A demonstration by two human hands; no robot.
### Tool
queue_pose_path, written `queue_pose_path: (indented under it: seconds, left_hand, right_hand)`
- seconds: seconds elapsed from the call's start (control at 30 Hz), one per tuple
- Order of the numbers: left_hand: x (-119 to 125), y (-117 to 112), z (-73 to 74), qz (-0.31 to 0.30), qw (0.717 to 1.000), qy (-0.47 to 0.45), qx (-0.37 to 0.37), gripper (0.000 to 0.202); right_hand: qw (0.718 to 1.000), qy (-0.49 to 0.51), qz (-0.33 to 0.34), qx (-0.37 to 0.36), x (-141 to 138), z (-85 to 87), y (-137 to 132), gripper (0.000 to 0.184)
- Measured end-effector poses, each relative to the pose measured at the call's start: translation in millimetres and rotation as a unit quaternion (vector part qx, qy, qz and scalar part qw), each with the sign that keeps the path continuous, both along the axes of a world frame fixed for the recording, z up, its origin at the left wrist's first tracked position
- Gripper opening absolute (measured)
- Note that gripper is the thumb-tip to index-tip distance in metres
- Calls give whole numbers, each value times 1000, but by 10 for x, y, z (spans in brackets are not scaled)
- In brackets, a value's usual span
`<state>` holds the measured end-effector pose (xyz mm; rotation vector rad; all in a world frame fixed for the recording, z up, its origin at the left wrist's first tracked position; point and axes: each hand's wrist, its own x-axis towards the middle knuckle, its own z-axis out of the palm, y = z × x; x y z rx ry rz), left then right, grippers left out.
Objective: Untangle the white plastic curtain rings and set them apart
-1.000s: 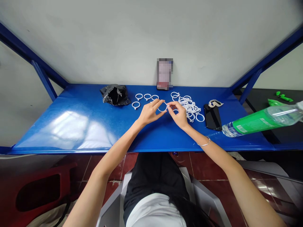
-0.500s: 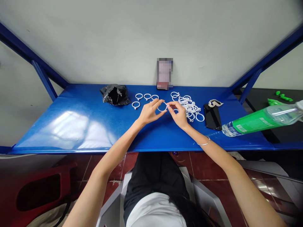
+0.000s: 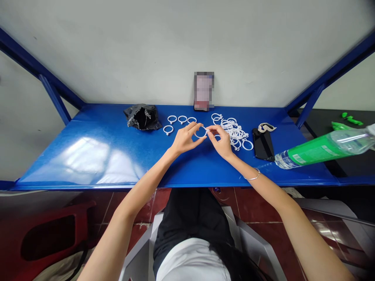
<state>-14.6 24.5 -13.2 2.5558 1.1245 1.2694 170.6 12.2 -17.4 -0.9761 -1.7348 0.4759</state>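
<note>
Between my two hands is a white curtain ring (image 3: pixel 200 136) with a small eyelet, held just above the blue table. My left hand (image 3: pixel 185 139) grips its left side, fingers curved over the top. On the other side, my right hand (image 3: pixel 222 143) pinches the ring near its eyelet between thumb and forefinger. Beyond my left hand several white rings lie spread apart, one of them a ring (image 3: pixel 168 130) set nearer to me. A heap of similar white rings (image 3: pixel 234 130) lies right beside my right hand, and part of one is hidden behind that hand.
A crumpled black plastic bag (image 3: pixel 143 117) sits at the back left of the blue table (image 3: pixel 117 152). A phone (image 3: pixel 203 91) leans on the wall. To the right are a black phone (image 3: pixel 263 145), a whitish strip (image 3: pixel 266 127) and a green-labelled bottle (image 3: pixel 319 150).
</note>
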Motion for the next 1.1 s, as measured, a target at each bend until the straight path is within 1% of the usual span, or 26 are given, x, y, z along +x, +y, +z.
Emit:
queue_pose_path:
  seconds: [0.33,0.57,0.77,1.1]
  left_hand:
    - [0,0,7,-3,1000,-9,3,33]
    - [1,-2,15,-6,1000,-13,-5,34]
    - [3,-2,14,-4,1000,-16,-2,33]
    - [-21,3,28,4,999,20,-47,43]
  right_hand:
    - [1000,8,6,-9,-9,32,-24,21]
    - [1000,9,4,-20,-9,34,-22,26]
    - [1000,6,7,-6,-5,37,-25,21]
    - [1000,15,0,-3,-7,9,-14,19]
